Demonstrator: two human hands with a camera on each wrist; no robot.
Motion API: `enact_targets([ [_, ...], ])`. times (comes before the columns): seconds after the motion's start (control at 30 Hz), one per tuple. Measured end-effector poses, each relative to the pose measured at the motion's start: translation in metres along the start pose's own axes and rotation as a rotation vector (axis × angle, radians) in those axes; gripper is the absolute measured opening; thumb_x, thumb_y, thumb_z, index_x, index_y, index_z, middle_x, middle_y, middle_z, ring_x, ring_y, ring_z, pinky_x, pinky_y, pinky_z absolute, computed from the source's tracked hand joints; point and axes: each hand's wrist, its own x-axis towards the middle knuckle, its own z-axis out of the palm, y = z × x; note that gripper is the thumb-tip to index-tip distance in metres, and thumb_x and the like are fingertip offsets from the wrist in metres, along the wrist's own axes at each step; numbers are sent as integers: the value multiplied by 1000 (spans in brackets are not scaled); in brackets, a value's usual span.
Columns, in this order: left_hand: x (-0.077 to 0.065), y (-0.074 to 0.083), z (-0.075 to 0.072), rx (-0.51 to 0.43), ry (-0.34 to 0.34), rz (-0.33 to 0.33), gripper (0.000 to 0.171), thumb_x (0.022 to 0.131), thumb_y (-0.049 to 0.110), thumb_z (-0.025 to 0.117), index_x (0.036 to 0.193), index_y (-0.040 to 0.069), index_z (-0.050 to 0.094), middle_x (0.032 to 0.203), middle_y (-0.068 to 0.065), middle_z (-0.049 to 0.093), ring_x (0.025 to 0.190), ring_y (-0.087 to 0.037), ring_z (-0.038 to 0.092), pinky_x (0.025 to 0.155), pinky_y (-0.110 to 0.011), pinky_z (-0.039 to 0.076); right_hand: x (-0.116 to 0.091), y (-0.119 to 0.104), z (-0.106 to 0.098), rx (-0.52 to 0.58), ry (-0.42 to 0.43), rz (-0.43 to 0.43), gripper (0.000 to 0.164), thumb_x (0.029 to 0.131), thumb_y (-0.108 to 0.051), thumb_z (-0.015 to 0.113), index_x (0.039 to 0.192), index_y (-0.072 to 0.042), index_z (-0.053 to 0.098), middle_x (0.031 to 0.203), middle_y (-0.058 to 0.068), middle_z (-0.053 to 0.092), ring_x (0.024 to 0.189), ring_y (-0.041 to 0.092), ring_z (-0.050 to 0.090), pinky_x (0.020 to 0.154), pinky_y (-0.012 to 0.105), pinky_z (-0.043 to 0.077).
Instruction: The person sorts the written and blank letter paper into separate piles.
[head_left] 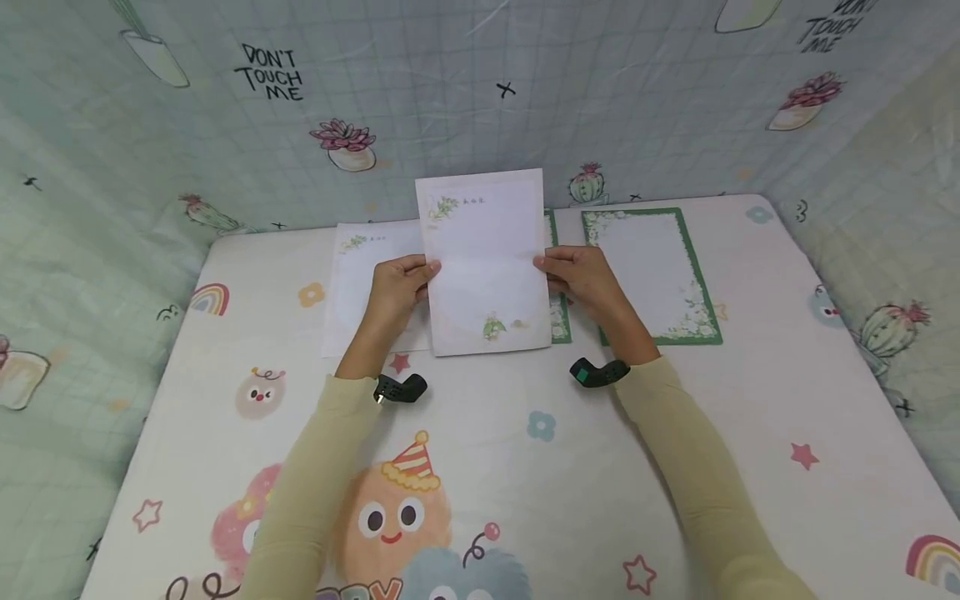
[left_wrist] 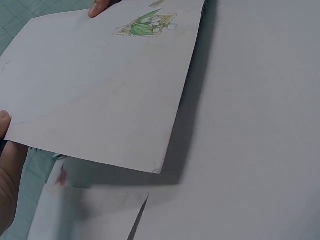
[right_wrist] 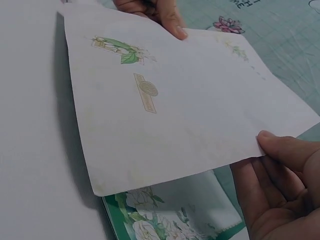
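Both hands hold up a white sheet of paper (head_left: pixel 487 262) with green leaf prints near its top left and bottom. The left hand (head_left: pixel 397 292) pinches its left edge, thumb on the front face. At the opposite edge the right hand (head_left: pixel 585 279) pinches it the same way, fingers behind. In the right wrist view the sheet (right_wrist: pixel 190 110) tilts above the table, its lower corner over a green-bordered floral sheet (right_wrist: pixel 170 215). That bordered sheet (head_left: pixel 562 321) is mostly hidden behind the held paper in the head view.
Left of the held paper lies a similar white sheet (head_left: pixel 352 292), partly covered by the left hand. To the right lies another green-bordered sheet (head_left: pixel 645 275). The table wears a cartoon-print cloth (head_left: pixel 577 500). A patterned curtain (head_left: pixel 450 100) hangs behind the table.
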Motion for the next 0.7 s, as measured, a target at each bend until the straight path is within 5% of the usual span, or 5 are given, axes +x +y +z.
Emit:
enact_targets([
  [0.7,-10,4,-20,11,6,2,37,98,6,68,129,-12,62,90,4,73,85,-5,68,73,-18,59,2,-3,25,70,-5,-19,37,96,-17,74,123,7,67,109,6,68,89,10,69,75,21,60],
])
